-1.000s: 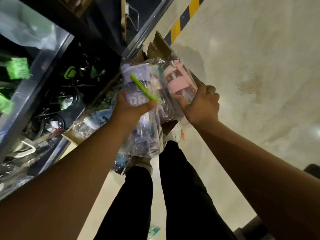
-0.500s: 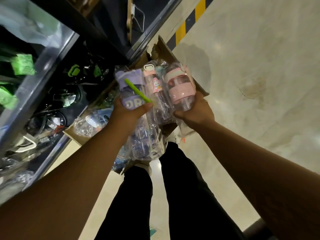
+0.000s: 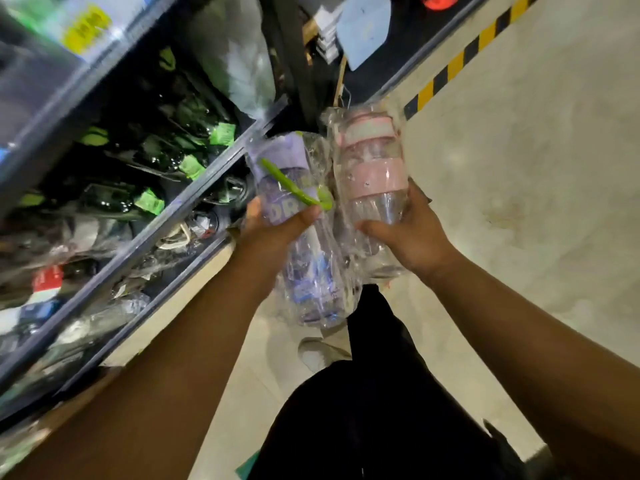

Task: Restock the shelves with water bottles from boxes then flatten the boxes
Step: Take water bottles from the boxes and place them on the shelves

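Fingers of the left hand curl snugly round a purple bottle in clear wrap, thumb across its front just below a green strap; the right hand likewise clasps a pink bottle; the two bottles touch, held in the air beside the shelves; neither is shelved yet, though wrapped stock already lies on the racks; no box shows, so flattening seems wholly ahead.

Arms outstretched, left hand gripping, right hand gripping
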